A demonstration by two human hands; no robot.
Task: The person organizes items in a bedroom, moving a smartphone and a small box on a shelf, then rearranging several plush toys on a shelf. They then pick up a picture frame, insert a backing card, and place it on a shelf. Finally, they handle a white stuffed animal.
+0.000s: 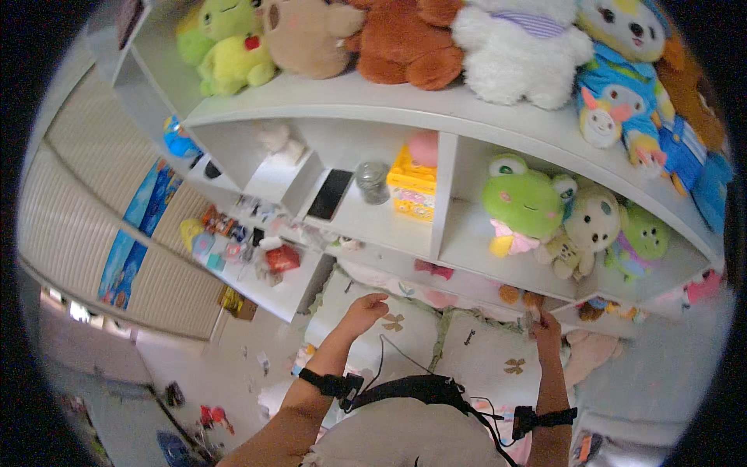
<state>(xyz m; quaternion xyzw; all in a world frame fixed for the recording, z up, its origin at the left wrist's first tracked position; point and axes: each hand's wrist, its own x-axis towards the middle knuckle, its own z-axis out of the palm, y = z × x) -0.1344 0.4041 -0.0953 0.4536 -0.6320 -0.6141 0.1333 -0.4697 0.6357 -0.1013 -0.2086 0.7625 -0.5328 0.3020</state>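
My left hand [364, 314] is over the left pillow [342, 305], its fingers curled in with nothing showing in them. Farther right, my right hand [547, 325] is raised near the lower edge of the shelf unit. Its fingers are pressed together around something small and pale, too blurred to name. Close by its fingertips are small brown plush items [510, 295] under the shelf. A second pillow [478, 350] with a green ruffled edge lies below and left of that hand. Black straps with small devices circle both forearms.
A white shelf unit [373, 101] spans the far side, with plush toys on top. Its compartments hold a frog plush [520, 198], a glass jar [372, 183], a black phone [331, 194] and a yellow box [412, 187]. A cluttered white side table [292, 292] stands left.
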